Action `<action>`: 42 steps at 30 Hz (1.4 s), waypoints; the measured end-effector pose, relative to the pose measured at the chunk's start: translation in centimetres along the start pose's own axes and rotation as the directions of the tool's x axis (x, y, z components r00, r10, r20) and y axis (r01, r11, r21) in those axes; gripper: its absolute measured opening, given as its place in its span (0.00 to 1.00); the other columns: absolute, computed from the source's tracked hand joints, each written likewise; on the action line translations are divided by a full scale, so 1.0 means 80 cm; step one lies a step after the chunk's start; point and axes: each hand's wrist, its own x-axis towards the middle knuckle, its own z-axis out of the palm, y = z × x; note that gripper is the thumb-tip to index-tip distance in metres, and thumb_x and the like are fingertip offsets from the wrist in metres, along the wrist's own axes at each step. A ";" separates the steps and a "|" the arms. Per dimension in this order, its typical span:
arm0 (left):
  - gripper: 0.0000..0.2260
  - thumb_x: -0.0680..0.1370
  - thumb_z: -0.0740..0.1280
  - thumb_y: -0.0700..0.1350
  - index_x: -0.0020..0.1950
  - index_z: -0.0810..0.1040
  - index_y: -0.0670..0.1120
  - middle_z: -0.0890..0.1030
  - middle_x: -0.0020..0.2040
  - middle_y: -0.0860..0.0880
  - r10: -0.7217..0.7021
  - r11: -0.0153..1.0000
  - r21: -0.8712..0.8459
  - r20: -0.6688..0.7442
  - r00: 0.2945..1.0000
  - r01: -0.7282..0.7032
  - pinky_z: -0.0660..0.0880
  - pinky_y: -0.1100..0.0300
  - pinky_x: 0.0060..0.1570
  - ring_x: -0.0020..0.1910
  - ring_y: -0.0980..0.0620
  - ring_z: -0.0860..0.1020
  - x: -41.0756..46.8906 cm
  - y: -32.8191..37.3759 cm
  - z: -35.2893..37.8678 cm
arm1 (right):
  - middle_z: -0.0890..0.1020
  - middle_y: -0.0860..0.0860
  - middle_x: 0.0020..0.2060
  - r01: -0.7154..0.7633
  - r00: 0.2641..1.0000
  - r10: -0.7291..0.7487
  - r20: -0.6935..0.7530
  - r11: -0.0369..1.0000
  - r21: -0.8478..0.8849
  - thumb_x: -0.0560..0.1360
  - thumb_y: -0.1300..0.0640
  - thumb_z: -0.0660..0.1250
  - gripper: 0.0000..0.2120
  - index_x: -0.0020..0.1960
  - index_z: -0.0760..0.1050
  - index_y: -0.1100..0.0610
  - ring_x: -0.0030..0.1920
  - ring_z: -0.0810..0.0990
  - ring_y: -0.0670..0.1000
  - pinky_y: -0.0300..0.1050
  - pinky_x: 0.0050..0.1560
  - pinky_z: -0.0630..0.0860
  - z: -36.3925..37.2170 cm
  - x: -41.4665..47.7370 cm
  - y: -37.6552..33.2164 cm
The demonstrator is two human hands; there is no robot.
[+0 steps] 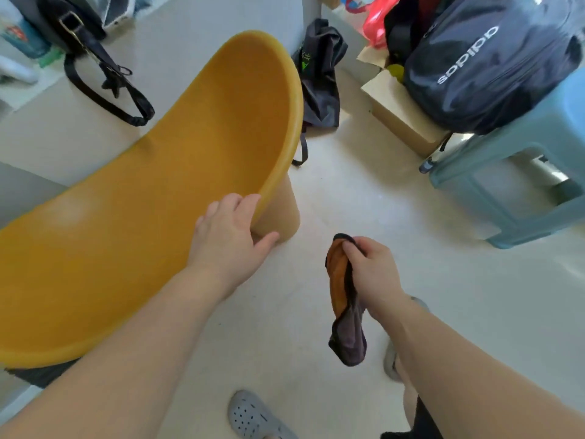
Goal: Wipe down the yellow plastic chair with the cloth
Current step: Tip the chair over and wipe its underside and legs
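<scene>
Here the left hand (232, 236) grips the rim of the yellow chair (158, 185), while just beside the chair's base the right hand (372, 270) clutches the dangling cloth (343, 299).

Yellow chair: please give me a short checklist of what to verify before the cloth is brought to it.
1. Grip on the cloth: ok, the right hand holds it.
2. Hold on the chair: ok, the left hand grips its rim.
3. Contact of cloth and chair: not ok, the cloth hangs apart from it, above the floor.
4. Cloth spread out: not ok, it is bunched.
5. Cloth damp: cannot tell.
</scene>
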 end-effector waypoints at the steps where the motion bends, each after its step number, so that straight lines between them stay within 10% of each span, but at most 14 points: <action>1: 0.33 0.77 0.65 0.63 0.77 0.64 0.51 0.69 0.69 0.48 -0.022 1.000 0.012 0.005 1.000 0.022 0.66 0.49 0.63 0.66 0.43 0.68 0.007 0.013 0.001 | 0.81 0.44 0.30 -0.036 0.999 0.036 -0.013 0.998 0.046 0.82 0.56 0.64 0.12 0.41 0.81 0.54 0.34 0.79 0.46 0.37 0.36 0.73 -0.002 0.012 0.004; 11: 0.25 0.81 0.61 0.55 0.77 0.68 0.51 0.72 0.56 0.46 -0.215 0.976 -0.072 -0.181 0.960 0.205 0.71 0.45 0.56 0.58 0.41 0.72 0.087 0.066 0.033 | 0.83 0.60 0.38 0.020 0.995 -0.041 0.091 0.974 0.227 0.81 0.57 0.59 0.13 0.50 0.83 0.52 0.37 0.83 0.58 0.52 0.29 0.81 0.009 0.148 0.019; 21: 0.25 0.80 0.55 0.55 0.78 0.65 0.56 0.74 0.56 0.58 0.013 1.000 0.009 -0.328 0.945 -0.011 0.65 0.58 0.56 0.54 0.57 0.70 0.162 0.050 0.040 | 0.85 0.44 0.51 0.406 0.914 -0.348 -0.208 0.800 0.443 0.82 0.53 0.62 0.11 0.57 0.83 0.49 0.55 0.82 0.46 0.50 0.60 0.79 0.119 0.289 0.013; 27: 0.20 0.83 0.56 0.51 0.74 0.71 0.50 0.77 0.63 0.48 0.126 0.936 0.352 -0.409 0.904 0.029 0.64 0.58 0.54 0.61 0.48 0.72 0.179 0.085 0.052 | 0.78 0.39 0.29 0.461 0.881 -0.416 -0.226 0.645 0.609 0.82 0.58 0.63 0.17 0.35 0.76 0.49 0.33 0.76 0.40 0.35 0.38 0.71 0.129 0.330 0.006; 31: 0.16 0.84 0.59 0.49 0.70 0.75 0.51 0.79 0.60 0.51 0.064 0.955 0.287 -0.458 0.887 0.079 0.65 0.58 0.51 0.55 0.52 0.73 0.201 0.103 0.047 | 0.80 0.49 0.29 0.487 0.868 -0.430 -0.250 0.634 0.601 0.80 0.54 0.64 0.15 0.36 0.77 0.58 0.35 0.78 0.52 0.53 0.41 0.76 0.137 0.338 -0.026; 35: 0.15 0.84 0.58 0.52 0.69 0.76 0.56 0.80 0.56 0.56 -0.079 0.987 0.087 -0.452 0.889 0.132 0.69 0.60 0.46 0.53 0.54 0.76 0.233 0.108 0.037 | 0.78 0.45 0.28 0.493 0.840 -0.495 -0.222 0.525 0.694 0.81 0.59 0.65 0.15 0.36 0.77 0.54 0.34 0.76 0.44 0.40 0.38 0.71 0.120 0.306 -0.038; 42: 0.15 0.83 0.60 0.42 0.64 0.77 0.58 0.77 0.49 0.66 -0.044 0.997 0.031 -0.541 0.840 0.072 0.64 0.82 0.41 0.45 0.72 0.75 0.247 0.116 0.046 | 0.81 0.49 0.66 0.695 0.667 -0.687 -0.288 0.435 0.572 0.83 0.44 0.56 0.24 0.68 0.79 0.56 0.66 0.75 0.50 0.47 0.70 0.68 0.166 0.264 -0.036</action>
